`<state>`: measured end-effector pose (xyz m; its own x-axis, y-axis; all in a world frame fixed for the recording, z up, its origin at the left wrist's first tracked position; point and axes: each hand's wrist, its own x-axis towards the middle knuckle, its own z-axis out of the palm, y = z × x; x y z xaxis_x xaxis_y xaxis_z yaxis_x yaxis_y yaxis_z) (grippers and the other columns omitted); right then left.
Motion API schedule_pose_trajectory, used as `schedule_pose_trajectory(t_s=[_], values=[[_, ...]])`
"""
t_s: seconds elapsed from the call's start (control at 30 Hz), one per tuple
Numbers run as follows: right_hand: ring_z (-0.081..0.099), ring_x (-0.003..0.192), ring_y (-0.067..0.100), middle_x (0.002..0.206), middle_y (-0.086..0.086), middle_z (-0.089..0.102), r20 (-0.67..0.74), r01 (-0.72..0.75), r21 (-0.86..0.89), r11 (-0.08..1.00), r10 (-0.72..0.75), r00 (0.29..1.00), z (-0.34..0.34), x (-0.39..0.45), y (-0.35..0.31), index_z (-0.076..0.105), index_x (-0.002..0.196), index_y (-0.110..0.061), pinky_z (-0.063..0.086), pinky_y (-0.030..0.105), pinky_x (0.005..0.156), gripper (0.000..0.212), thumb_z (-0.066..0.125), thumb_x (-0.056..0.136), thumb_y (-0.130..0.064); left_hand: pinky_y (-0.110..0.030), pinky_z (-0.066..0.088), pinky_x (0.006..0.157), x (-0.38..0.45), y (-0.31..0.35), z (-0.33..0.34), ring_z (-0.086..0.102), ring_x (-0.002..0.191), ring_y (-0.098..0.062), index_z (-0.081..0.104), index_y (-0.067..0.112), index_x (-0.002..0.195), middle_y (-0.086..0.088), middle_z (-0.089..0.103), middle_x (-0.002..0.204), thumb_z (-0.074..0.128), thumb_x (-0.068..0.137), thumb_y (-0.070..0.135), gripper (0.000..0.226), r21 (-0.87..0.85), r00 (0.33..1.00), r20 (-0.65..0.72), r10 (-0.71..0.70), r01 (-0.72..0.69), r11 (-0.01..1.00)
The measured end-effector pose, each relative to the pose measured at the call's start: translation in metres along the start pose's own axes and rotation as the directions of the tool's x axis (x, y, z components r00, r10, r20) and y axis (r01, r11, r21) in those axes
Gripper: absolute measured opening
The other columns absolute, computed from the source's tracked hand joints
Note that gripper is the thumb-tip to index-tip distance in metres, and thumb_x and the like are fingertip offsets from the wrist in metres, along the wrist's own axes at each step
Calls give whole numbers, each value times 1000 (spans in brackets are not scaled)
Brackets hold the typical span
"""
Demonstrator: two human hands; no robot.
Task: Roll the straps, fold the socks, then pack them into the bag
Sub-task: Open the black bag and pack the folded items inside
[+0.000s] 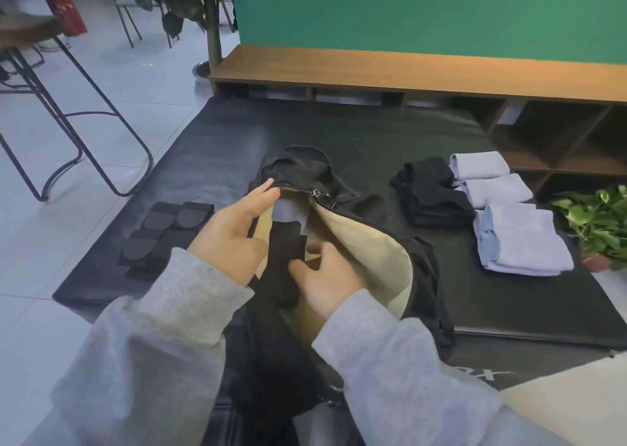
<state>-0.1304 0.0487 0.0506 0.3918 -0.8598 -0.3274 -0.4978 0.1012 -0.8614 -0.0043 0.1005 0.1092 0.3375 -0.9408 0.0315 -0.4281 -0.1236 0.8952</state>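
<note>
On the black padded floor mat (pixel 356 133), mid-frame: black fabric bag with tan lining (pixel 376 245), unzipped, mouth facing the camera. Left hand (pixel 234 232) at the left lip of the opening, fingers straight, resting along the zipper edge and spreading it, not curled round anything. Right hand (pixel 325 282) is inside the mouth over a folded black sock (pixel 285 259); thumb and fingertips touch the dark fabric but motion blur and black-on-black hide whether they pinch it, so can't tell the grip. A pale lilac folded item (pixel 288 210) sits deeper in the bag, mostly covered by the lining flap.

Right of the bag, apart from it: stack of folded black socks (pixel 431 194), then three bundles of folded lilac socks (pixel 509 215) just beside them. Left of the bag: group of rolled black straps (pixel 166 228), partly hidden behind the left grey sleeve (pixel 152 337). Bag's near end is covered by both sleeves.

Green leafy potted plant (pixel 600 221) cut off at the right edge; low wooden shelf bench (pixel 407 72) behind the mat
</note>
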Motion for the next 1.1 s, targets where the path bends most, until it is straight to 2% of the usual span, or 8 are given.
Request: schedule_pose_trajectory(t_s=[0.27, 0.43, 0.53, 0.6, 0.7, 0.8, 0.97, 1.1], values=[[65, 73, 14, 82, -4, 66, -232, 175, 202, 964, -126, 964, -57, 1, 8, 59, 83, -29, 54, 34, 76, 12, 60, 84, -17, 6, 33, 71, 3, -2, 17, 38, 93, 36, 40, 32, 127, 25, 34, 136, 37, 76, -28, 78, -45, 999, -35, 29, -31, 999], [59, 57, 8, 76, 2, 65, -419, 224, 359, 906, -58, 906, -101, 8, 21, 62, 83, -16, 48, 16, 52, 16, 57, 87, -1, -9, 21, 104, 6, -4, 22, 25, 123, 19, 41, 25, 137, 24, 32, 141, 39, 77, -25, 78, 22, 1000, -17, 26, -26, 999], [59, 58, 7, 79, 3, 65, -506, 191, 383, 904, 33, 862, -127, 23, 35, 60, 81, -17, 48, 14, 51, 18, 54, 88, -2, -8, 21, 103, 6, 0, 23, 24, 122, 22, 41, 28, 137, 26, 31, 142, 39, 78, -23, 78, 52, 1000, 1, 16, -16, 999], [59, 67, 9, 89, 5, 65, -548, 135, 304, 943, 57, 834, -141, 35, 47, 58, 83, -19, 51, 17, 60, 17, 52, 90, -6, -7, 26, 103, 6, 3, 23, 26, 115, 28, 41, 31, 136, 30, 31, 139, 39, 78, -22, 78, 75, 1000, 3, 19, -19, 997], [58, 84, 14, 96, 0, 61, -581, 48, 150, 988, 49, 813, -151, 54, 65, 58, 96, -17, 52, 33, 85, 13, 52, 89, -8, -34, 32, 111, 5, 4, 23, 35, 130, 6, 40, 45, 124, 37, 31, 133, 40, 79, -21, 80, 81, 999, 25, 22, -24, 996], [53, 94, 16, 112, 4, 55, -583, 12, -135, 991, -89, 807, -157, 75, 75, 56, 113, -12, 40, 26, 88, 27, 54, 87, -8, -43, 34, 109, 4, 5, 25, 41, 130, -13, 39, 49, 119, 37, 31, 135, 40, 78, -21, 81, 99, 998, 52, 40, -45, 994], [43, 122, 25, 130, 9, 48, -478, -32, -571, 820, -300, 826, -173, 107, 79, 54, 122, -11, 34, 31, 101, 35, 53, 86, -8, -40, 32, 111, 8, 6, 24, 32, 135, -6, 36, 44, 128, 41, 24, 133, 42, 80, -19, 79, 180, 993, 98, 65, -81, 980], [17, 143, 19, 155, 2, 21, -371, -138, -721, 679, -210, 904, -183, 121, 86, 29, 145, -14, 24, 35, 112, 66, 58, 86, -18, -44, 35, 106, 11, 3, 20, 35, 134, -8, 38, 45, 126, 44, 25, 129, 42, 79, -19, 80, 185, 993, 97, 72, -89, 979]])
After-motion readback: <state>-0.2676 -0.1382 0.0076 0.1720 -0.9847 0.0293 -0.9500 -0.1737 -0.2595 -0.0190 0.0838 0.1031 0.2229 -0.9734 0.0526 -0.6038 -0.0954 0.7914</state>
